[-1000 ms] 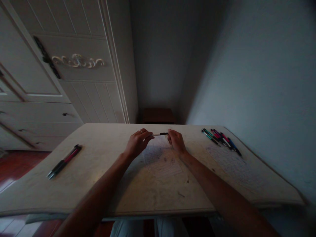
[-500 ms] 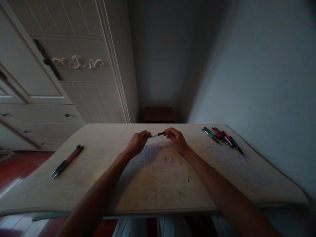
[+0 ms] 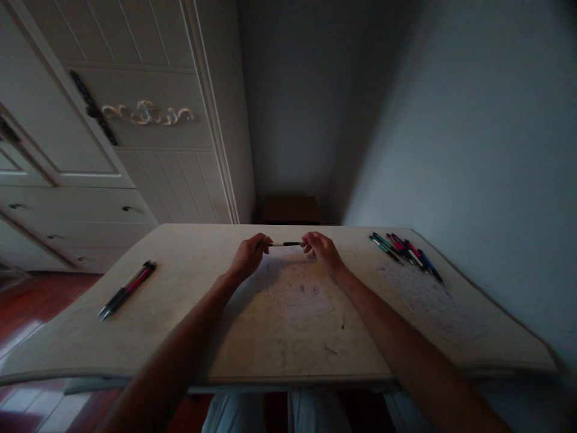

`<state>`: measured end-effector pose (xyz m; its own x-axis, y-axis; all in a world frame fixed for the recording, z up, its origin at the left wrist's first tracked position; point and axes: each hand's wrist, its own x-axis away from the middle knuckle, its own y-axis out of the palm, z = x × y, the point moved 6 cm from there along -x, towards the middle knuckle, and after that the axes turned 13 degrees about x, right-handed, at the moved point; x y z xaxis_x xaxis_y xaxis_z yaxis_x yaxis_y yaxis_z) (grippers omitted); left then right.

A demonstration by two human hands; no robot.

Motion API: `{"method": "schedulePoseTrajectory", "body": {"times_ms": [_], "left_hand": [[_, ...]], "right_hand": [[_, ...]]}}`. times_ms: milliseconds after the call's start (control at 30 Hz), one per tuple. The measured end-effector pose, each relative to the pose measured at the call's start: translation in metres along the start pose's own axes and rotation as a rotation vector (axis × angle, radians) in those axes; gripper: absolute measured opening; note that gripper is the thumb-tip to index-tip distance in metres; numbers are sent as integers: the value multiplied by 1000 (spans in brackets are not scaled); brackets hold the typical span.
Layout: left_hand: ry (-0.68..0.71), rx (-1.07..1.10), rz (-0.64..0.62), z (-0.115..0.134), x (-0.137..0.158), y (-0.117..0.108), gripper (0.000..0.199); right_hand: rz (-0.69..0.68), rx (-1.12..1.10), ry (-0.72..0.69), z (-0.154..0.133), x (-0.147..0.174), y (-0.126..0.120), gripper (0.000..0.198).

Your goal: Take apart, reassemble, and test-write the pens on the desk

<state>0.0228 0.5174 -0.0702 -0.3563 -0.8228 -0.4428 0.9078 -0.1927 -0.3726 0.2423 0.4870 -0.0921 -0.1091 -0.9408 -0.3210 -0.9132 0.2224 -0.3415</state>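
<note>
A slim pen [image 3: 286, 244], pale at its left part and black at its right, lies level between my two hands over the far part of the table. My left hand [image 3: 251, 252] pinches its left end. The fingers of my right hand [image 3: 321, 249] close on its right end. Below the hands, a sheet of paper [image 3: 302, 297] with scribbles and handwriting rests on the tabletop.
To the left, two pens [image 3: 127, 290] lie side by side on the table [image 3: 189, 337]. Several pens [image 3: 408, 249] form a loose pile at the far right, beside another written sheet [image 3: 428, 300]. A white cabinet [image 3: 171, 180] stands left and a wall [image 3: 473, 150] right.
The pen has turned from a slight slant to nearly level. My left hand has shifted a little left and up, and more of the pen's pale part shows.
</note>
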Motion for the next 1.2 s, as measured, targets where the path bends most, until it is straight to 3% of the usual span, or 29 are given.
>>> {"method": "schedulePoseTrajectory", "body": {"times_ms": [267, 533, 733, 967, 1200], "left_hand": [[54, -35, 2, -7, 0, 3, 25], [27, -4, 11, -16, -1, 2, 31], [-103, 46, -17, -11, 2, 7, 37], [-69, 28, -36, -12, 3, 9, 36], [-45, -23, -52, -13, 4, 7, 36]], "right_hand": [[-74, 211, -12, -2, 4, 5, 51], [2, 55, -86, -3, -2, 3, 30], [3, 89, -121, -2, -1, 4, 43], [-90, 338, -165, -1, 4, 12, 48], [-5, 305, -214, -12, 6, 7, 14]]}}
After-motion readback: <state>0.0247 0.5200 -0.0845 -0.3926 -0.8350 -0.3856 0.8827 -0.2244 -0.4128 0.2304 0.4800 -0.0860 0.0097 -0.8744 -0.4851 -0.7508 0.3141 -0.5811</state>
